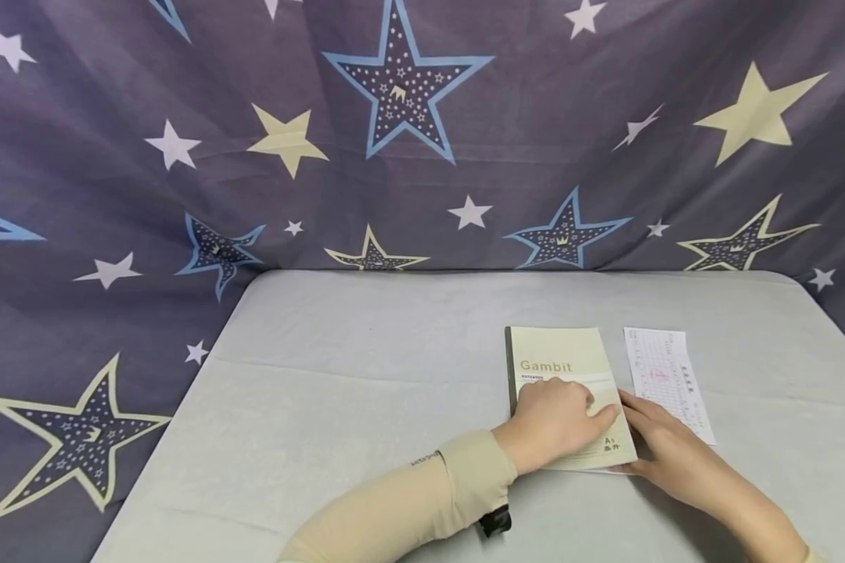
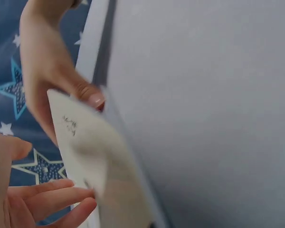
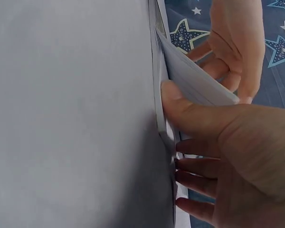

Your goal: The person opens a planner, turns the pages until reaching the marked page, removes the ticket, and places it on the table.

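A pale green notebook (image 1: pixel 559 356) with "Gambit" on its cover lies on the grey table (image 1: pixel 366 391), right of the middle. My left hand (image 1: pixel 556 418) rests on top of its cover, fingers reaching to the right edge. My right hand (image 1: pixel 658 446) is at that same edge. In the right wrist view the thumb (image 3: pixel 180 102) of my right hand (image 3: pixel 228 161) is pushed under the raised cover (image 3: pixel 194 78), its other fingers lying straight on the table. The left wrist view shows the cover (image 2: pixel 85 152) tilted up, with my left hand's fingers (image 2: pixel 52 199) beside it.
A white printed paper slip (image 1: pixel 665 375) lies flat just right of the notebook, partly under my right hand. A dark star-patterned cloth (image 1: pixel 394 141) hangs behind and around the table. The table's left and far parts hold nothing else.
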{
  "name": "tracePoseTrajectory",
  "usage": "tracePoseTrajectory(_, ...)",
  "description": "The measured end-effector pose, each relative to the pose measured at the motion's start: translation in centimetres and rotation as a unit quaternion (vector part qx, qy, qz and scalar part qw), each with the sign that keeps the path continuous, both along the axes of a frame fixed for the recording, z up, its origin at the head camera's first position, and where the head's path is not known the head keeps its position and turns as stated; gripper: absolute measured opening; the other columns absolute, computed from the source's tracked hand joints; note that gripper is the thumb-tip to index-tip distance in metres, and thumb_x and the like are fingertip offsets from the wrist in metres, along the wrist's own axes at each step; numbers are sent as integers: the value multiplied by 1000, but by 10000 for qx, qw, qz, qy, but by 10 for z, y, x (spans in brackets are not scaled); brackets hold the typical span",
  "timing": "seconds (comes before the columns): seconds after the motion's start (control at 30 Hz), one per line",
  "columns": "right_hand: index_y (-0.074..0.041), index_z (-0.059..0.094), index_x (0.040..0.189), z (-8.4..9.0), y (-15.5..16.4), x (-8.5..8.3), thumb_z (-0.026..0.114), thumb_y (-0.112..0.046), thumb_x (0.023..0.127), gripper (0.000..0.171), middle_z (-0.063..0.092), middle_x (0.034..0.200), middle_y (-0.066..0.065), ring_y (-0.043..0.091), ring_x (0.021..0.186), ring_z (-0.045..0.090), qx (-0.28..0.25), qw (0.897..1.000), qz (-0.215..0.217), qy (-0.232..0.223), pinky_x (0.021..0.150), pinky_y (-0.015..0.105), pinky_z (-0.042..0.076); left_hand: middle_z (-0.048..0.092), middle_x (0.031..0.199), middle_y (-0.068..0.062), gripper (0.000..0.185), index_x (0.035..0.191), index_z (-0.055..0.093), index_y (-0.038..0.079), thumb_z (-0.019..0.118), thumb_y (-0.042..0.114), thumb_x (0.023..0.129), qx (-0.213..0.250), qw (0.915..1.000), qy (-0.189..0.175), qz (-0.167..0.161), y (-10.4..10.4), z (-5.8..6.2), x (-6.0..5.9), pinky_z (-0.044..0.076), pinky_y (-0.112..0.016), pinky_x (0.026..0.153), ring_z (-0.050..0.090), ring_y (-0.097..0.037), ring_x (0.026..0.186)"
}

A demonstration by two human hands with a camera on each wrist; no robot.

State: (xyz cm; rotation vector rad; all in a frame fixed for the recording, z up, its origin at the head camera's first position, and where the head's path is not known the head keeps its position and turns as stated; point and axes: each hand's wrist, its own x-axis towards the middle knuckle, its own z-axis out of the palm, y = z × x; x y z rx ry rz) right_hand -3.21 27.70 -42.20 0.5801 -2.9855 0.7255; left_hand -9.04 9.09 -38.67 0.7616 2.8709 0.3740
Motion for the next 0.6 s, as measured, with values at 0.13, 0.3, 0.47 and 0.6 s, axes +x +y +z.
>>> tracePoseTrajectory(0.13,8,59,129,3,6,-1,91,-15,65,75,52,138,25,45,123,50,146,9997,78,168,96,61,42,73,100,15,36,110,76,31,48,52,100,135,9994,160,-280,-12,-4,5,48,-28,64,68,-8,90)
tracePoseTrajectory(0.3,7,61,128,7,13,0,92,-9,59,77,60,130,22,45,117,55,249,9986,135,441,93,58,44,70,113,13,27,117,74,26,56,38,99,391,9975,188,-551,-37,-8,6,51,-27,74,65,-8,100)
tracePoseTrajectory(0.47,5,62,125,11,20,1,92,-12,55,78,63,125,22,44,111,58,200,9954,336,876,109,18,33,69,119,7,28,121,71,20,59,32,98,610,9967,275,-470,-75,-12,10,51,-30,86,63,-12,105)
tracePoseTrajectory(0.6,1,62,125,18,26,0,91,-11,56,76,64,123,21,41,109,59,-77,9940,380,1026,100,-3,10,65,126,4,34,128,66,16,61,31,98,697,9963,319,-378,-113,-14,14,48,-35,98,60,-16,114)
